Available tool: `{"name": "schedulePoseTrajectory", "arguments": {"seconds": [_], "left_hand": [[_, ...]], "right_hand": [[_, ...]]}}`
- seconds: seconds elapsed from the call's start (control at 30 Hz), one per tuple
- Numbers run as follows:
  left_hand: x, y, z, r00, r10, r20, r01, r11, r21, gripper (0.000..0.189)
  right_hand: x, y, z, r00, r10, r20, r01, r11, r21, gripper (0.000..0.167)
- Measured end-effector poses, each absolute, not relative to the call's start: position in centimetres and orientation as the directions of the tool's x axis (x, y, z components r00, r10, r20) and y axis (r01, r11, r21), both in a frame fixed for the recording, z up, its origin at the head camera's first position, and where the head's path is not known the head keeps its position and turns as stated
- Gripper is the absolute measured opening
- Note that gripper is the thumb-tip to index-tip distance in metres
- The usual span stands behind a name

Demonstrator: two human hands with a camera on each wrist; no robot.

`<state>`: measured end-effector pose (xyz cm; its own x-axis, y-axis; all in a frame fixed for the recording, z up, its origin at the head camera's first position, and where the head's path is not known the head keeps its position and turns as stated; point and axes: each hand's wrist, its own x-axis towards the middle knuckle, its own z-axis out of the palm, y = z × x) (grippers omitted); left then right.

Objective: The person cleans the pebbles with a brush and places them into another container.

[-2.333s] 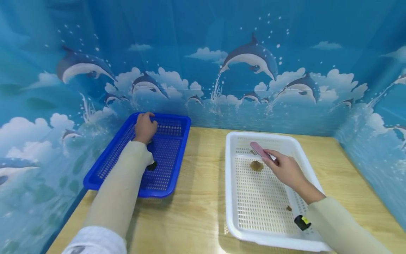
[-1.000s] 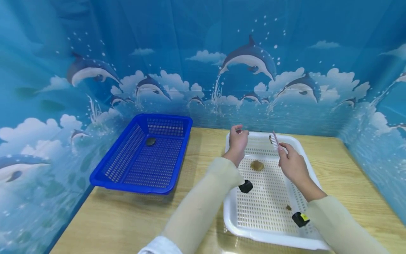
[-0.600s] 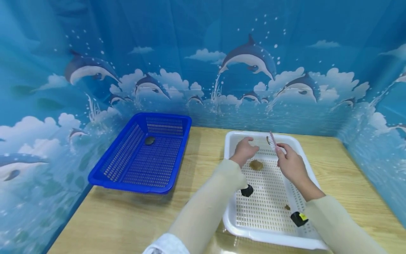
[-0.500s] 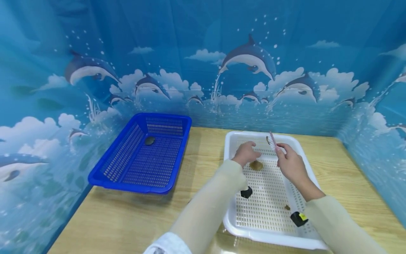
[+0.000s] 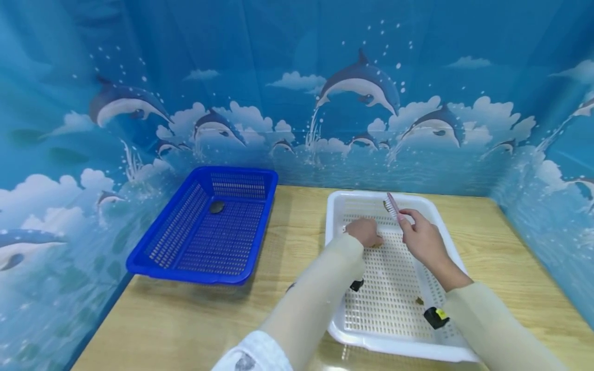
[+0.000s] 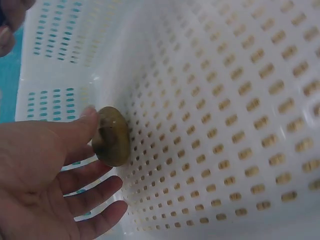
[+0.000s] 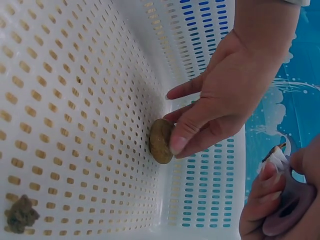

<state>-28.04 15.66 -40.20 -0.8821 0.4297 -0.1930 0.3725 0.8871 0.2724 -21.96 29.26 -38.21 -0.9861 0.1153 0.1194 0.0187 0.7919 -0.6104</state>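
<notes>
In the head view, my left hand reaches down inside the white basket. Its thumb and index finger pinch a smooth brown stone that stands against the basket's perforated floor; the other fingers spread loosely beside it. From the right wrist view the same stone shows under the thumb. My right hand is raised over the basket's right side and grips a pink scrubbing brush, white bristles facing left. A bit of brown dirt clings near the bristle tips. The right fingers wrap the brush's looped handle.
A blue basket stands on the left of the wooden table, with one dark grey stone in it. A crumb of brown dirt lies on the white basket's floor. A dolphin-print curtain closes off the back and sides.
My left hand has left the blue basket, where a dark stone now shows, crossed right and lowered onto the brown stone. The right hand has turned the brush upright.
</notes>
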Motion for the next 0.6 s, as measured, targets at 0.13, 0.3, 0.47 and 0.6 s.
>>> {"name": "schedulePoseTrajectory", "arguments": {"seconds": [0.13, 0.3, 0.47, 0.6], "left_hand": [[-28.3, 16.3, -40.9, -0.874, 0.446, -0.194, 0.414, 0.892, 0.183, 0.022], [-28.5, 16.8, -41.6, -0.862, 0.462, -0.211, 0.449, 0.887, 0.108, 0.019], [-28.1, 16.8, -41.0, -0.839, 0.499, -0.218, 0.508, 0.861, 0.015, 0.018], [-28.1, 16.6, -40.7, -0.822, 0.524, -0.221, 0.53, 0.847, 0.038, 0.025]], "right_hand": [[-21.9, 29.4, -38.3, -0.987, 0.121, 0.101, 0.033, 0.786, -0.617, 0.051], [-21.9, 29.2, -38.3, -0.989, 0.115, 0.097, 0.03, 0.783, -0.622, 0.052], [-21.9, 29.2, -38.2, -0.988, 0.123, 0.095, 0.038, 0.785, -0.618, 0.052], [-21.8, 29.2, -38.2, -0.989, 0.126, 0.084, 0.048, 0.785, -0.617, 0.053]]}}
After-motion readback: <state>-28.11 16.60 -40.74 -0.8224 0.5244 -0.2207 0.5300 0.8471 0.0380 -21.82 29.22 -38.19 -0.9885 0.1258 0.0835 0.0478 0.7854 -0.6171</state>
